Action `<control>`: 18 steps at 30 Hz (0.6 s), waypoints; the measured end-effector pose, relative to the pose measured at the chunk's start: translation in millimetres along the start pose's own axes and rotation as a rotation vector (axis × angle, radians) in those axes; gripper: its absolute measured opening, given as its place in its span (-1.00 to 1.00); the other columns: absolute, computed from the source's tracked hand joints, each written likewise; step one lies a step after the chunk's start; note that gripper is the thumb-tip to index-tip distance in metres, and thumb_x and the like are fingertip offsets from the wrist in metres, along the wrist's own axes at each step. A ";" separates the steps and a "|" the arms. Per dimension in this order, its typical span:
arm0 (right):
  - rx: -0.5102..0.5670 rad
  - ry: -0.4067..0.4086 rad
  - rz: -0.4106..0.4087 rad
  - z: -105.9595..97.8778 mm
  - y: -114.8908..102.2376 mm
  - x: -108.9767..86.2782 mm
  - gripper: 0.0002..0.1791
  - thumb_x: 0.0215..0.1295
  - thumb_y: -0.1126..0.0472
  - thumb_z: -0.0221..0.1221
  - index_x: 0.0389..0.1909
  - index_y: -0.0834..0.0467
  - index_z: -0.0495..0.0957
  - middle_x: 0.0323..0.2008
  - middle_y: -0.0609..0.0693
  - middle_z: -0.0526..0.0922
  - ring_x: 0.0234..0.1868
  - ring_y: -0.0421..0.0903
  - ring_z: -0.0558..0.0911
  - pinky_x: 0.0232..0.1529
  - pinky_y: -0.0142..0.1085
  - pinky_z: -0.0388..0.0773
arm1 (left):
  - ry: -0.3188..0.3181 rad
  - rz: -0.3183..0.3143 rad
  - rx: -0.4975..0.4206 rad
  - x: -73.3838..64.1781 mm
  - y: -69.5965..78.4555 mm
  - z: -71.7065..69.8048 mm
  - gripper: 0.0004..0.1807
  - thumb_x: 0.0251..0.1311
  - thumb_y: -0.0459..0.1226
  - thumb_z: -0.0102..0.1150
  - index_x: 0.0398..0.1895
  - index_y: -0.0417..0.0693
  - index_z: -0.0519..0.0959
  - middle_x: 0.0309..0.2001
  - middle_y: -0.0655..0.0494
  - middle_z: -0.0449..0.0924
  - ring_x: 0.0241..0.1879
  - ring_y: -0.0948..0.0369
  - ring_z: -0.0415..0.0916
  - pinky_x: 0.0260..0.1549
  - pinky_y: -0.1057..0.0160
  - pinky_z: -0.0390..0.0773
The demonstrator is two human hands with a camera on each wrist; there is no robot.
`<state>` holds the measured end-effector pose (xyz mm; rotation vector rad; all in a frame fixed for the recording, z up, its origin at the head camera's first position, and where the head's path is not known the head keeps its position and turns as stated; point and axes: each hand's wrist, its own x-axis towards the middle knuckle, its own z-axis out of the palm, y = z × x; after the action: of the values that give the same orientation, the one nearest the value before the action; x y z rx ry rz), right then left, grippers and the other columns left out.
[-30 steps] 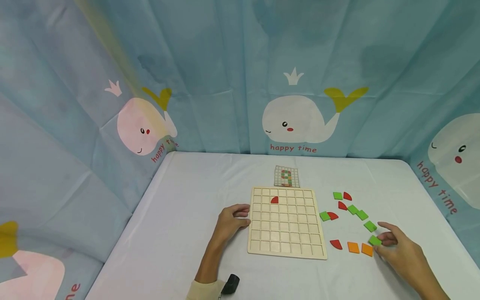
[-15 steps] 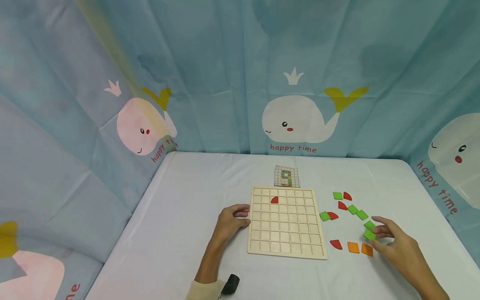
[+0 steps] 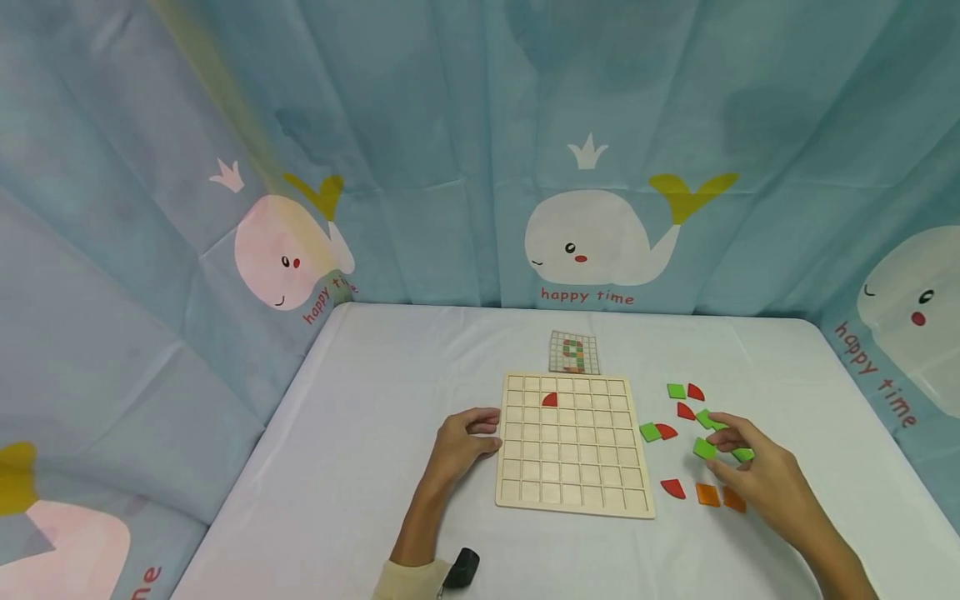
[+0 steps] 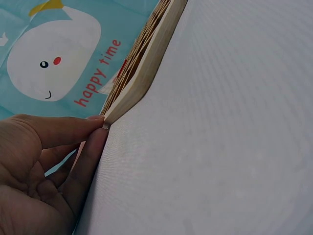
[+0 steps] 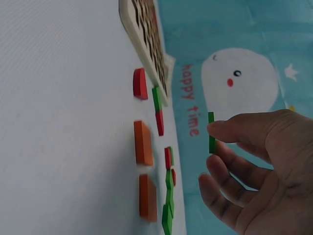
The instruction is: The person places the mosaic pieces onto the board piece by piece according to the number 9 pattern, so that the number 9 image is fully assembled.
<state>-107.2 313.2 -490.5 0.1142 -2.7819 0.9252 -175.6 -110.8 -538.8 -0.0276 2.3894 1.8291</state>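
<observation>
A wooden grid board point(image 3: 572, 444) lies on the table with one red quarter-circle tile point(image 3: 551, 400) in an upper cell. At its left edge is my left hand point(image 3: 462, 442); the left wrist view has thumb and finger pinching the board's rim point(image 4: 128, 100). My right hand point(image 3: 765, 475) holds a green square tile point(image 3: 704, 448) between thumb and fingers. The right wrist view puts this green tile point(image 5: 211, 133) above the table, apart from the others. Beneath and around the right hand lie loose tiles, some partly hidden by its fingers.
Behind the board lies a small pattern card point(image 3: 573, 353). Right of the board are several green squares, red quarter-circles such as one red piece point(image 3: 672, 489), and two orange tiles, one an orange tile point(image 3: 707, 495). A whale-print curtain point(image 3: 420, 150) surrounds the white table point(image 3: 360, 433).
My right hand has picked up the green square from beside the orange tiles and carried it left and away from me, toward the board. The left hand and board stay put.
</observation>
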 end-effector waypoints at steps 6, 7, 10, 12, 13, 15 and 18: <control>0.033 -0.036 -0.035 7.4 -11.6 11.0 -0.28 0.16 0.39 0.48 0.37 0.10 0.51 -0.10 -0.03 0.74 -0.12 -0.50 0.47 -0.33 -0.50 0.57 | 0.006 0.001 0.003 -0.6 0.3 0.0 -0.47 0.07 -0.49 0.48 0.19 -0.17 0.70 0.04 -0.01 0.76 0.04 0.09 0.70 -0.15 0.38 0.72; 0.040 -0.039 -0.042 8.3 -12.9 12.4 -0.28 0.16 0.40 0.47 0.37 0.10 0.51 -0.10 -0.03 0.74 -0.11 -0.48 0.49 -0.32 -0.48 0.57 | 0.006 0.001 0.005 -0.7 0.5 0.1 -0.47 0.07 -0.49 0.48 0.19 -0.17 0.70 0.04 -0.01 0.76 0.04 0.10 0.70 -0.15 0.38 0.72; 0.048 -0.044 -0.066 11.9 -16.2 15.9 -0.28 0.16 0.41 0.47 0.38 0.11 0.50 -0.10 -0.04 0.74 -0.10 -0.43 0.53 -0.29 -0.48 0.58 | 0.001 -0.002 0.001 -1.0 1.1 0.3 -0.47 0.08 -0.49 0.47 0.20 -0.18 0.70 0.04 -0.01 0.76 0.04 0.10 0.70 -0.16 0.37 0.73; 0.045 -0.050 -0.074 14.8 -18.4 18.5 -0.27 0.17 0.41 0.46 0.39 0.11 0.50 -0.09 -0.05 0.74 -0.08 -0.35 0.56 -0.26 -0.47 0.59 | -0.002 -0.002 -0.005 -1.1 1.5 0.4 -0.47 0.08 -0.49 0.46 0.20 -0.19 0.70 0.05 -0.02 0.75 0.04 0.09 0.69 -0.16 0.36 0.74; 0.043 -0.055 -0.076 16.3 -19.5 19.9 -0.27 0.17 0.41 0.46 0.39 0.12 0.49 -0.09 -0.04 0.74 -0.07 -0.29 0.58 -0.25 -0.47 0.59 | -0.002 -0.002 -0.007 -1.2 1.7 0.3 -0.47 0.08 -0.49 0.46 0.20 -0.19 0.70 0.04 -0.02 0.75 0.04 0.09 0.69 -0.17 0.36 0.74; 0.046 -0.069 -0.075 19.4 -22.0 23.0 -0.26 0.17 0.41 0.47 0.40 0.12 0.49 -0.08 -0.04 0.74 -0.05 -0.17 0.62 -0.25 -0.45 0.60 | -0.001 -0.001 -0.006 -1.2 1.9 0.3 -0.47 0.08 -0.50 0.46 0.20 -0.19 0.70 0.04 -0.02 0.75 0.04 0.09 0.69 -0.17 0.37 0.73; 0.054 -0.071 -0.087 24.5 -24.3 27.7 -0.26 0.16 0.42 0.47 0.39 0.13 0.49 -0.09 -0.05 0.75 -0.07 -0.05 0.66 -0.25 -0.42 0.61 | 0.001 0.006 0.004 -1.2 1.9 -0.1 -0.47 0.08 -0.49 0.46 0.20 -0.19 0.70 0.04 -0.02 0.76 0.05 0.09 0.69 -0.14 0.38 0.72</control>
<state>-135.0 278.8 -489.5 0.2788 -2.7912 0.9939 -174.6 -110.4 -536.8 -0.0217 2.3964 1.8271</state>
